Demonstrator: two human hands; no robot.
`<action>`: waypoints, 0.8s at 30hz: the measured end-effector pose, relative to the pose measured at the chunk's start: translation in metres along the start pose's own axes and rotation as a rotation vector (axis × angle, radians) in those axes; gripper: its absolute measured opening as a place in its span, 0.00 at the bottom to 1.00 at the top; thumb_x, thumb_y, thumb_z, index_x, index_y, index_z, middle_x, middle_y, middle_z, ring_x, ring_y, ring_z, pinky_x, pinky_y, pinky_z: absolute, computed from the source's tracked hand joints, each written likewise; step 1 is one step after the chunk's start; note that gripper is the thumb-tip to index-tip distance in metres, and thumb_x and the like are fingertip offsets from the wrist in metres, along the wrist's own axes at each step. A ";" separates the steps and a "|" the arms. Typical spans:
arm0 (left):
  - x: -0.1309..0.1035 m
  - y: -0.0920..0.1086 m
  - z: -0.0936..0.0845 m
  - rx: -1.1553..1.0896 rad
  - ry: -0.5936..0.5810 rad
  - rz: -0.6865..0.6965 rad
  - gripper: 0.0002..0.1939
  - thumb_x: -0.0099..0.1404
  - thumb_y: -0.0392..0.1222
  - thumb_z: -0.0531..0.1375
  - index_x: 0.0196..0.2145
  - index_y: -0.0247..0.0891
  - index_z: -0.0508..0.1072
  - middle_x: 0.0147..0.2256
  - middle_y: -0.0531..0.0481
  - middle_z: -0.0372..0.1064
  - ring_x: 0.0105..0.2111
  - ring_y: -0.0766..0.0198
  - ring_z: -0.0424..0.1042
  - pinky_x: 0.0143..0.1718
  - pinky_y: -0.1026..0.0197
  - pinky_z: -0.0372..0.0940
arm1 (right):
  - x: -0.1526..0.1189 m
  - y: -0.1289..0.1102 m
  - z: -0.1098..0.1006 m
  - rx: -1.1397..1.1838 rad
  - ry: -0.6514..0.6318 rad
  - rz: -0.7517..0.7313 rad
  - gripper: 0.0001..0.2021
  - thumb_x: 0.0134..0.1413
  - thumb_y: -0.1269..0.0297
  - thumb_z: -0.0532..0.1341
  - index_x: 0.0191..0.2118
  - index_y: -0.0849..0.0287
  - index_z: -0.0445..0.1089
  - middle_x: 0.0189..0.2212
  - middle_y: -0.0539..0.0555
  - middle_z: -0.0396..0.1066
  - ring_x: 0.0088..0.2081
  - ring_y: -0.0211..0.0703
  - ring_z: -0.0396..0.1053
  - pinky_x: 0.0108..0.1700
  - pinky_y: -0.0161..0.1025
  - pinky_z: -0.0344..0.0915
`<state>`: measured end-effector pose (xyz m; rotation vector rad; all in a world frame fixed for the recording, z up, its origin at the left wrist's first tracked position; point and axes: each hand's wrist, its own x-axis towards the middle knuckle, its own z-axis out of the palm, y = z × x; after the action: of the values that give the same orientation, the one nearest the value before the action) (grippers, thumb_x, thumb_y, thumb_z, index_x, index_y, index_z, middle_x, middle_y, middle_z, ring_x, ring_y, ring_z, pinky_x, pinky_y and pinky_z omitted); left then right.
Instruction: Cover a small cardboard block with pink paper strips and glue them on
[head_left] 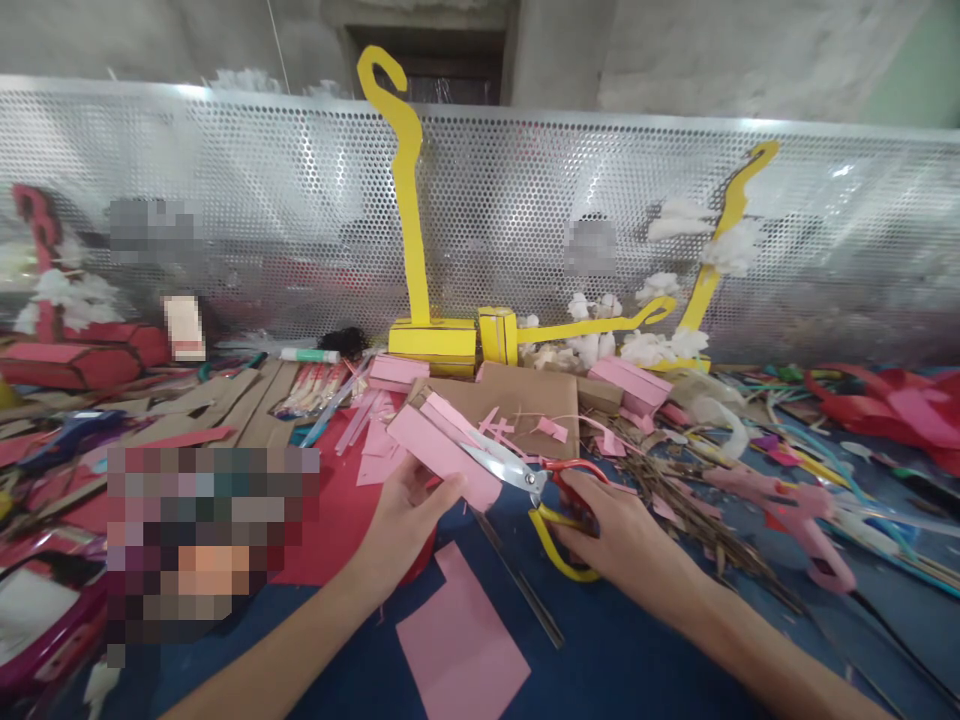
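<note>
My left hand (pixel 412 505) grips a pink paper-covered box piece (pixel 435 445), thumb on its near side and fingers beneath. Around the red and yellow handles of the scissors (pixel 517 472), my right hand (pixel 600 520) is closed. The scissor blades are parted and lie against the upper long edge of the pink piece, pointing left. Below the hands, a pink paper sheet (pixel 461 640) with a notched corner lies on the blue table surface. A dark thin strip (pixel 521 585) rests between that sheet and my right hand.
Yellow hooked shapes on box bases (pixel 433 340) stand behind, before a perforated metal panel (pixel 300 200). Right: a pink glue gun (pixel 806 520) with a cord and brown twigs (pixel 690 510). Left: red paper (pixel 322 530) and cardboard strips (pixel 259 405). Pink scraps lie around a cardboard piece (pixel 525 390).
</note>
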<state>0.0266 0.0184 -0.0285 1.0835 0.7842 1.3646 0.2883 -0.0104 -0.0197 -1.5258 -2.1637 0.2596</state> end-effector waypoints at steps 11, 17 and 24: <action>0.003 -0.003 -0.002 0.011 -0.010 0.026 0.20 0.59 0.45 0.72 0.47 0.37 0.76 0.48 0.41 0.79 0.53 0.49 0.76 0.56 0.50 0.71 | 0.000 0.000 0.000 0.010 -0.005 0.029 0.12 0.63 0.61 0.61 0.51 0.54 0.68 0.37 0.53 0.76 0.36 0.49 0.74 0.38 0.42 0.69; 0.001 -0.001 0.000 0.017 -0.032 0.016 0.21 0.59 0.45 0.72 0.48 0.37 0.76 0.48 0.41 0.79 0.52 0.49 0.77 0.55 0.50 0.71 | 0.000 -0.006 -0.003 -0.062 0.077 0.014 0.16 0.61 0.65 0.59 0.54 0.56 0.64 0.51 0.61 0.71 0.49 0.55 0.73 0.48 0.49 0.70; 0.001 -0.001 0.001 0.036 -0.052 0.054 0.20 0.59 0.45 0.72 0.46 0.38 0.75 0.48 0.42 0.79 0.50 0.51 0.77 0.52 0.52 0.72 | 0.001 -0.016 -0.006 -0.115 0.067 0.016 0.20 0.52 0.63 0.65 0.50 0.57 0.63 0.50 0.62 0.69 0.52 0.61 0.70 0.51 0.54 0.69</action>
<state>0.0278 0.0192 -0.0289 1.1710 0.7484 1.3661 0.2778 -0.0159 -0.0077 -1.5921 -2.1472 0.0892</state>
